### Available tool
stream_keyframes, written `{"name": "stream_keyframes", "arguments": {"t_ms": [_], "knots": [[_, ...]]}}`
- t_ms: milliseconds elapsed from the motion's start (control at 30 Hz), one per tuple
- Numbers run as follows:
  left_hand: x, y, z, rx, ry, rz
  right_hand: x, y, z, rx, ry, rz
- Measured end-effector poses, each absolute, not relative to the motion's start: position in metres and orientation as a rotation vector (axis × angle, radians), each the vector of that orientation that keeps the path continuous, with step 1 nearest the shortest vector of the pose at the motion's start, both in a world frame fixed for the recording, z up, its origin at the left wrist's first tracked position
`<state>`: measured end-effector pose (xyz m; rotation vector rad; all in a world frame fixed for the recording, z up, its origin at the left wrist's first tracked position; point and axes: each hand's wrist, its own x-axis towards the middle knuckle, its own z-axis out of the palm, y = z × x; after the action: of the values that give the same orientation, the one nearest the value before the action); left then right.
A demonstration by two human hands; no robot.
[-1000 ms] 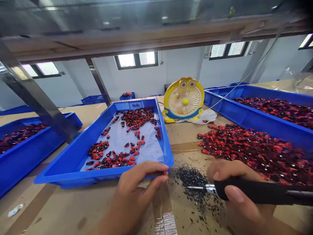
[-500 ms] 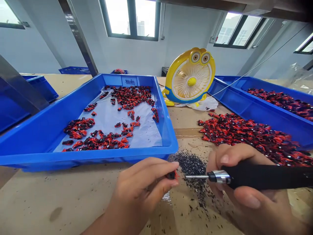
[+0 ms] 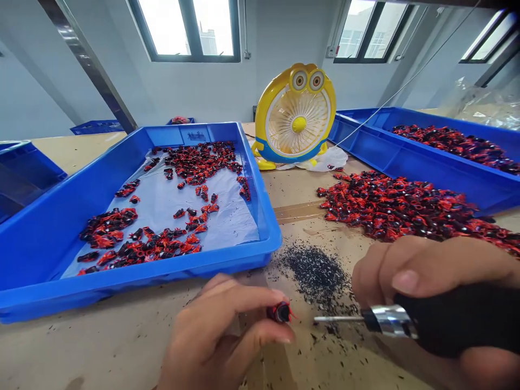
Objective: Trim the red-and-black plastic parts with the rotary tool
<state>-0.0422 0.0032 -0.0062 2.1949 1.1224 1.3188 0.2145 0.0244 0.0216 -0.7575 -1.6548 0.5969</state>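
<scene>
Between the thumb and fingers of my left hand (image 3: pixel 227 325) is a small black-and-red part (image 3: pixel 280 312), its round dark end turned partly toward me. Thin red strands stick out from its right side. My right hand (image 3: pixel 439 287) is wrapped around a black electric screwdriver (image 3: pixel 459 319) with a shiny metal collar. Its thin bit (image 3: pixel 339 319) points left at the part, with a short gap between them. Below and behind the bit, black shavings (image 3: pixel 317 271) are spread over the brown work surface.
At left stands a blue tray (image 3: pixel 260 216) holding similar parts on a white sheet. A heap of these parts (image 3: pixel 390 206) lies at right, before another blue bin (image 3: pixel 422 162). A yellow fan (image 3: pixel 298 122) stands behind, with a cord running up to the right.
The whole scene has shifted left in view. My right hand with the screwdriver sits lower, its bit a little farther from the part. The part's round end now shows more.
</scene>
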Motion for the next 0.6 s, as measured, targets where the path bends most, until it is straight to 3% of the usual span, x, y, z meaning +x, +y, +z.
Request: {"name": "stream_keyframes", "arguments": {"t_ms": [600], "knots": [[-0.042,0.002,-0.001,2.357,1.136,1.311,0.182,0.008,0.025,-0.857,-1.618,0.514]]}}
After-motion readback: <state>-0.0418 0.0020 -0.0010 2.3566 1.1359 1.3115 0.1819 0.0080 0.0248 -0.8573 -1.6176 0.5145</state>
